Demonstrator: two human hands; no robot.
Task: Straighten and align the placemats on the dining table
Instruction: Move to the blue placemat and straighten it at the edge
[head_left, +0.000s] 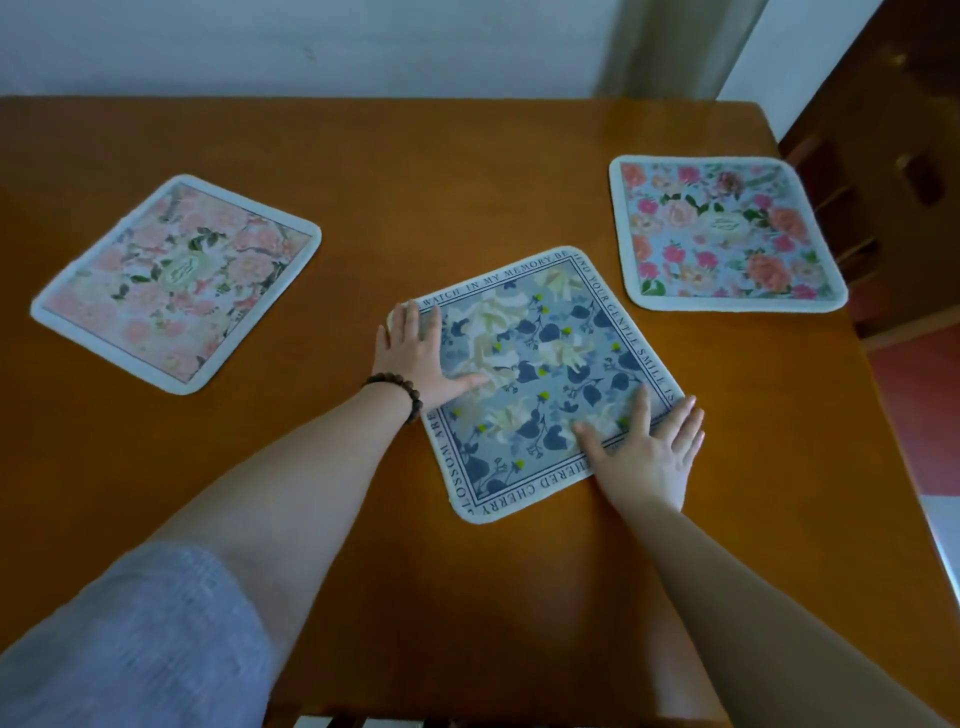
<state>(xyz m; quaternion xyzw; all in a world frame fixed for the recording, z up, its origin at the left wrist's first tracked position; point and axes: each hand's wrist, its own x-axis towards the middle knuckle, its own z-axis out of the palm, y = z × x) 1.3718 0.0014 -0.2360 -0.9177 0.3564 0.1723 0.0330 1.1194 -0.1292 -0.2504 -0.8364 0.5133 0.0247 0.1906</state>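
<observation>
Placemats are lying crooked on the table (467, 182); the blue placemat (540, 374) is sitting centre, twisted, with the left hand (415, 358) at nine o'clock and right hand (649, 447) at five pressing flat, fingers spread. Uneven pressing is risking bunching or over-turning it.

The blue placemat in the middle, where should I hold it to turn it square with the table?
The blue placemat lies flat and skewed, so press from above on opposite corners, probably best: left hand at the far-left corner, right hand at the near-right. Flat palms give turning leverage; nothing sticks up to pinch.
</observation>
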